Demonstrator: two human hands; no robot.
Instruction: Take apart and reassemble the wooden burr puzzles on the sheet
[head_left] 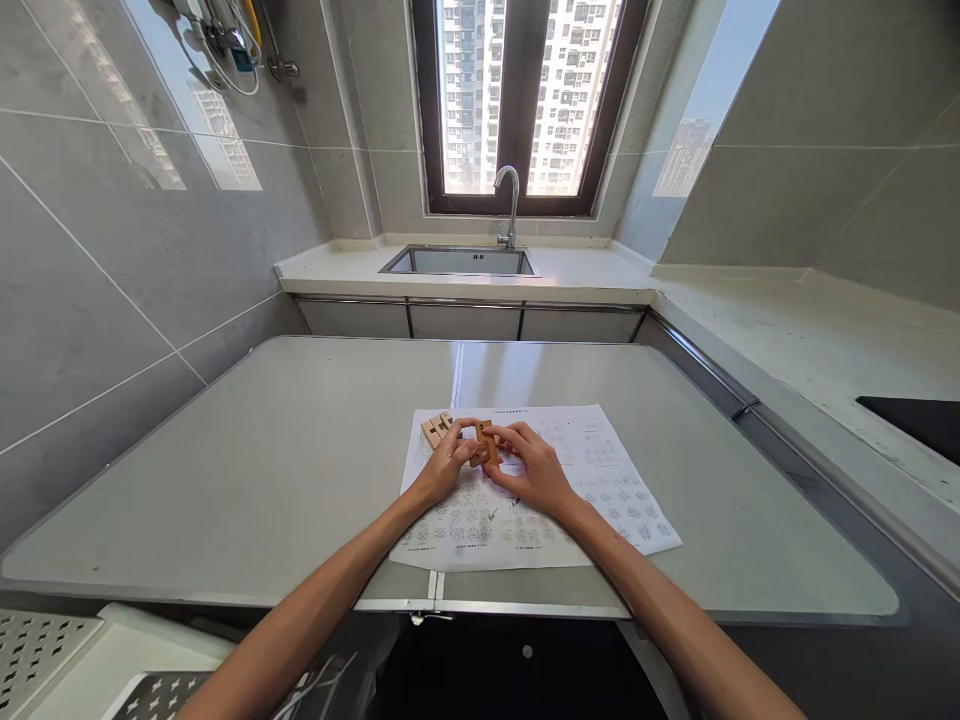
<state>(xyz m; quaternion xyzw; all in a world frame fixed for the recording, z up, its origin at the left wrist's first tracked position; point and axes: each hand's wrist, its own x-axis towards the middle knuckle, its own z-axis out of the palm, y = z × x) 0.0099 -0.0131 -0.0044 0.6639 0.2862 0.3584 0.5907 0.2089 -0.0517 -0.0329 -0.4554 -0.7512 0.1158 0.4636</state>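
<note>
Grey tiled walls (112, 250), dark-framed window (521, 100) over steel sink (461, 262), pale counter (787, 330), daylight on grey table (262, 470).

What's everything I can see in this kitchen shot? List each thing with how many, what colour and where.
wooden puzzle pieces in hand: a few joined, exact count unclear, light brown, held between both hands over the sheet
loose wooden pieces: a small cluster, light brown, on the sheet's far left corner
instruction sheet: one, white with small printed diagrams, on the table
table: one, pale grey, in front of the person
sink: one, steel, in the far counter under the window
tap: one, chrome, behind the sink
window: one, dark frame, tower blocks outside
cooktop: one, black, right counter
left hand: one, gripping the pieces
right hand: one, gripping the pieces
</note>
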